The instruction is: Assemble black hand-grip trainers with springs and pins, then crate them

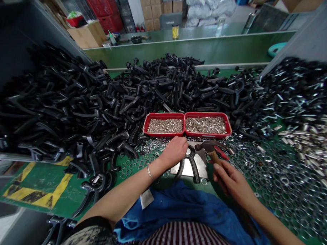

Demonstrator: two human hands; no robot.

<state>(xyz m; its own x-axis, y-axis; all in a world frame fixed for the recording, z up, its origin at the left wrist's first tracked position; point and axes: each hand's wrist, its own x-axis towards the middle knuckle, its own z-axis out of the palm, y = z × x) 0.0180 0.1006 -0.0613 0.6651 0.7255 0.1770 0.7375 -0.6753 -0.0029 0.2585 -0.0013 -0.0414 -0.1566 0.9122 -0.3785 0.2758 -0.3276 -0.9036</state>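
My right hand is wrapped round the wooden handle of a hammer, whose dark head hovers just right of a black two-handled clamp-like tool. That tool lies on a bright metal plate, its handles spread toward me. Over the tool's upper left side, my left hand has its fingers closed; they hide what is between them. Red-handled pliers rest behind the hammer.
Two red trays hold small metal bits and short pins. Black handle parts are heaped behind and left. Metal rings spread across the right, near silvery cylinders. A finished-looking clamp with a spring lies left.
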